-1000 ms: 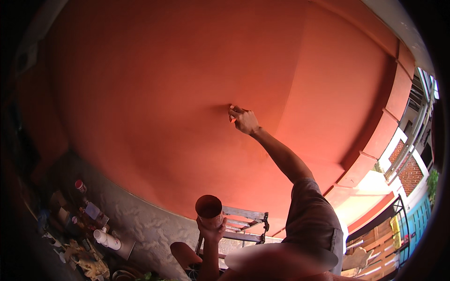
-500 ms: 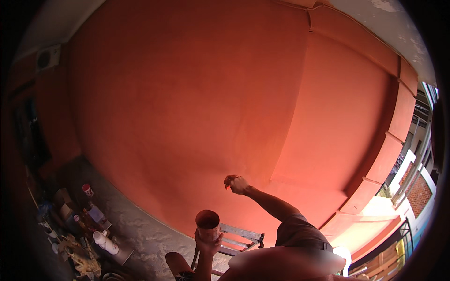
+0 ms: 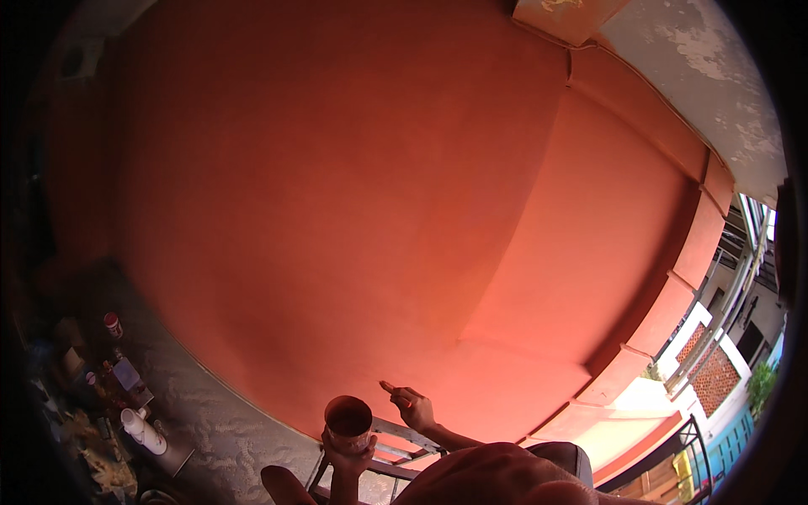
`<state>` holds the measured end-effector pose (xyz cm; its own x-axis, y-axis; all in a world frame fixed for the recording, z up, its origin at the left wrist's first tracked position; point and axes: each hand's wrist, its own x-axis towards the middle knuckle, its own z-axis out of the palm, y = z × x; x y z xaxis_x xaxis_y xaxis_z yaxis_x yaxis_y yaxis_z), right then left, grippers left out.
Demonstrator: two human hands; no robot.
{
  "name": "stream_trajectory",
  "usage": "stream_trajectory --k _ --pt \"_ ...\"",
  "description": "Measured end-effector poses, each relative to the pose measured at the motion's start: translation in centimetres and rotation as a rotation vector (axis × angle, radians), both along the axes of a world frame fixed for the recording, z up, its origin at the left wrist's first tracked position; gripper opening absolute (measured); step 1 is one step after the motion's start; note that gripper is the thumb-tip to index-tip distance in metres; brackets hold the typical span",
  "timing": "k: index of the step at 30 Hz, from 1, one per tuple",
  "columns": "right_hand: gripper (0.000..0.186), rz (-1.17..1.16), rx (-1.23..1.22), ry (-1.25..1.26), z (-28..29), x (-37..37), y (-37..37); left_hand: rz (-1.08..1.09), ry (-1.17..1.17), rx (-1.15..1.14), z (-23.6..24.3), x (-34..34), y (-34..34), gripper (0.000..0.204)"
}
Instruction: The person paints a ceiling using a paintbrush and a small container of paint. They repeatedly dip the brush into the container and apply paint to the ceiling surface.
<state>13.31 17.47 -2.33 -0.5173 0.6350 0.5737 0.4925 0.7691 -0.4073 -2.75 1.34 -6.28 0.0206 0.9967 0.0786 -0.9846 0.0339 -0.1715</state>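
Observation:
My left hand (image 3: pixel 348 459) grips a round paint pot (image 3: pixel 348 431) from below and behind, its opening facing up. Inside, the pot is dark reddish, and its outside is smeared. My right hand (image 3: pixel 415 410) is closed on a small paint-coated paintbrush (image 3: pixel 385 385), whose tip points up and left. Brush and hand are just right of the pot and above its rim, in front of the orange-red wall (image 3: pixel 353 210). Whether the tip touches the wall I cannot tell.
A metal ladder (image 3: pixel 410 434) stands close below my hands. On the grey floor (image 3: pixel 223 421) at left are a white flask-like container (image 3: pixel 143 431), a red-and-white tub (image 3: pixel 113 325) and clutter. Ledges edge the wall at right, beyond them a black railing (image 3: pixel 700 454).
My right hand has come down with the paintbrush, close to the pot. The view has shifted, so the pot and floor objects appear further left.

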Motion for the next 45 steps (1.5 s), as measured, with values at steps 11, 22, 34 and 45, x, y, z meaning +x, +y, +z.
stream_trajectory --k 11,22,34,45 --pt "0.035 -0.105 0.11 -0.249 -3.9 -0.1 -2.0 -0.003 -0.183 -0.371 6.2 -1.9 -2.2 0.069" --pt "0.024 -0.078 -0.089 -0.25 -2.1 -0.9 -3.7 -0.02 -0.127 -0.105 0.6 -1.5 0.3 0.07" --pt "0.024 -0.08 -0.051 -0.147 -5.2 0.2 -2.3 0.004 -0.127 -0.176 -3.0 -0.3 1.7 0.068" --pt "0.029 -0.102 -0.057 0.258 0.6 -0.4 -3.7 -0.043 0.079 0.179 3.5 0.8 2.2 0.076"
